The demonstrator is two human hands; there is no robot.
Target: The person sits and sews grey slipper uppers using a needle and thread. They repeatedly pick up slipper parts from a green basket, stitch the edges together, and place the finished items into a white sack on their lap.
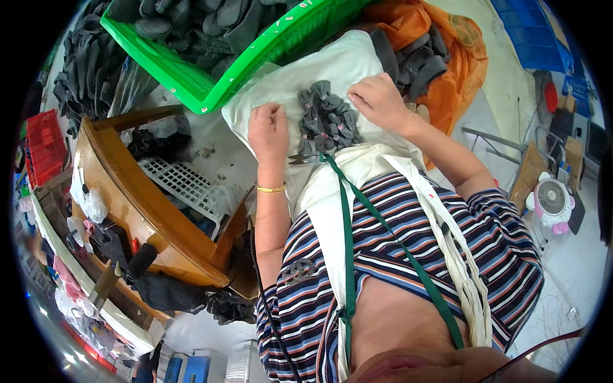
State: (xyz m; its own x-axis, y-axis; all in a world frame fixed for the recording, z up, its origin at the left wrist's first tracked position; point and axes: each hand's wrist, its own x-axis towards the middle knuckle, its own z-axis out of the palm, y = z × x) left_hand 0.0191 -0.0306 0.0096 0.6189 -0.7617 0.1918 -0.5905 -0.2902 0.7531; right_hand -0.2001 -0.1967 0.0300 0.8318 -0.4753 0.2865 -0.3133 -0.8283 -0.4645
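Several small dark grey fabric bows (327, 121) with pinkish bits lie heaped on a white cloth sack or cushion (348, 57) at my lap. My left hand (268, 131) is closed at the left of the heap, against the white cloth. On the heap's right side, my right hand (381, 102) is also closed, thumb pressed to the curled fingers. Whatever either hand may hold is hidden. A pair of small scissors (305, 159) on a green ribbon (347, 255) from my neck rests just below the bows.
A bright green basket (220, 96) full of dark grey fabric pieces stands ahead. An orange sack (469, 64) with more grey pieces is at the right. A wooden table (140, 204) with black bags stands at the left. A small fan (553, 196) sits far right.
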